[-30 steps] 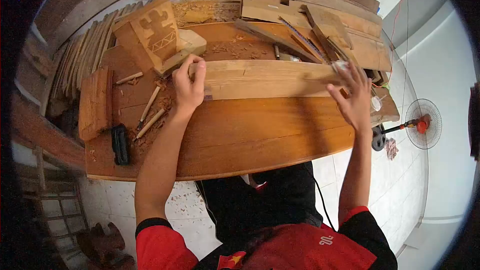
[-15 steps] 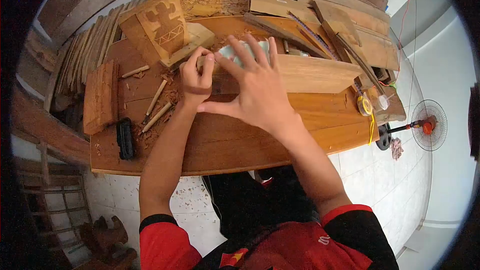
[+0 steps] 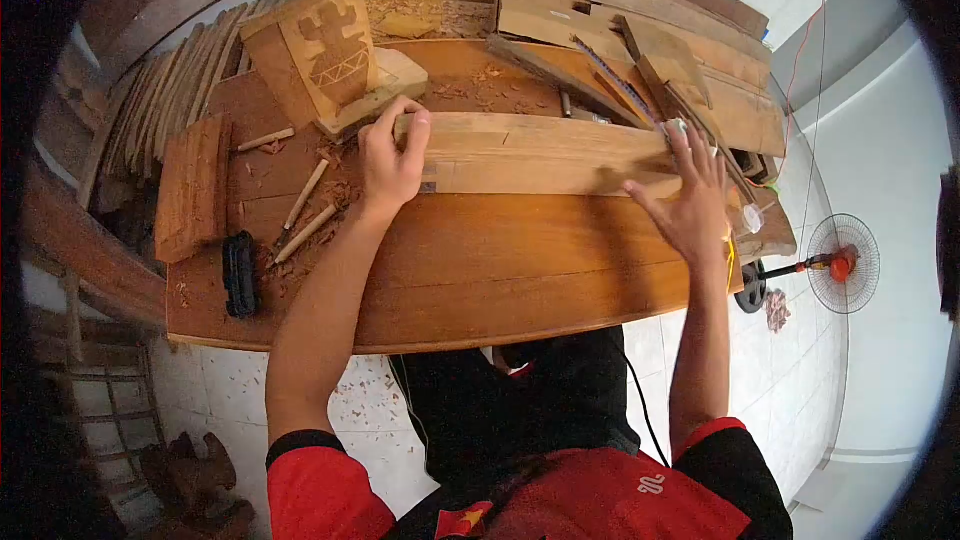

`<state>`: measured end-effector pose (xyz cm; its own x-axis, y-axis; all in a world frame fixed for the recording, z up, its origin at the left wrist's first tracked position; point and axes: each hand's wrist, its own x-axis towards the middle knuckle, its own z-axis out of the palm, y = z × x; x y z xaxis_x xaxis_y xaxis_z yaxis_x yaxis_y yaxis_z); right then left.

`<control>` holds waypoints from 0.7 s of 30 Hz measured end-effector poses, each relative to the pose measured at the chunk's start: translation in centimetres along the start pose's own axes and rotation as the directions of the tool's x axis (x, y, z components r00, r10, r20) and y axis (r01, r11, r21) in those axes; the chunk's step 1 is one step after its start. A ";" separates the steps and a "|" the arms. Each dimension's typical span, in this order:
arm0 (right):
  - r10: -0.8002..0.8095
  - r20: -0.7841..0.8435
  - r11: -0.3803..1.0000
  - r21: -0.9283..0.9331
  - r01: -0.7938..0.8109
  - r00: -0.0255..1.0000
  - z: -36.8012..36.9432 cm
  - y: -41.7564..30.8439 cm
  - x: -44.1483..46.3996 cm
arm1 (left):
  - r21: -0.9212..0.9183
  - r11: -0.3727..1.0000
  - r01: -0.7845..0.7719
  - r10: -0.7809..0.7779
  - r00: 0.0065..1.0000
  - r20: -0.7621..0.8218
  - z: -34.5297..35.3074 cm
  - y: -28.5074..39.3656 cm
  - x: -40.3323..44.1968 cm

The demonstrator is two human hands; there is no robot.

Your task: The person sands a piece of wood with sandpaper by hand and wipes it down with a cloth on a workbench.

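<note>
A long pale wooden board stands on its edge across the brown table, its broad face toward me. My left hand grips the board's left end, thumb bent over the top. At the right end my right hand is spread, its fingers reaching over the board's top edge. Something whitish shows at those fingertips, mostly hidden under them. Left of the board, a carved wooden piece leans beside a pale block.
Wooden-handled tools and shavings lie left of my left hand, near a black case and a reddish block. Behind the board are a dark wooden bar and stacked planks. A fan stands at the right.
My right hand was near the board's left end half a second ago and is now at its right end. My left hand has kept its grip on the left end.
</note>
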<state>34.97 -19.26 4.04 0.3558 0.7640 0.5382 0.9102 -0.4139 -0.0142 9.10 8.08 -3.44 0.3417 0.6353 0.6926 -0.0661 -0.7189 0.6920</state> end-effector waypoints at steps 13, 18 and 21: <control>-0.359 -0.032 0.869 0.353 0.347 0.933 2.3 -19.0 3.1 | -0.029 0.996 0.084 -0.083 0.996 0.007 -0.4 0.2 -0.1; -0.270 0.016 0.928 0.270 0.256 0.963 1.0 -12.5 1.6 | -0.012 0.998 0.066 -0.066 0.998 0.006 -0.2 0.9 0.1; -0.141 0.059 0.989 0.064 0.137 0.988 0.1 -6.0 0.4 | -0.017 0.999 0.039 -0.040 0.999 -0.023 0.1 0.3 0.0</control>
<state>29.70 -16.46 4.27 0.2360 0.8426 0.4840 0.9621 -0.2728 0.0057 9.22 7.84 -3.25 0.3225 0.6695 0.6692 -0.0686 -0.6886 0.7219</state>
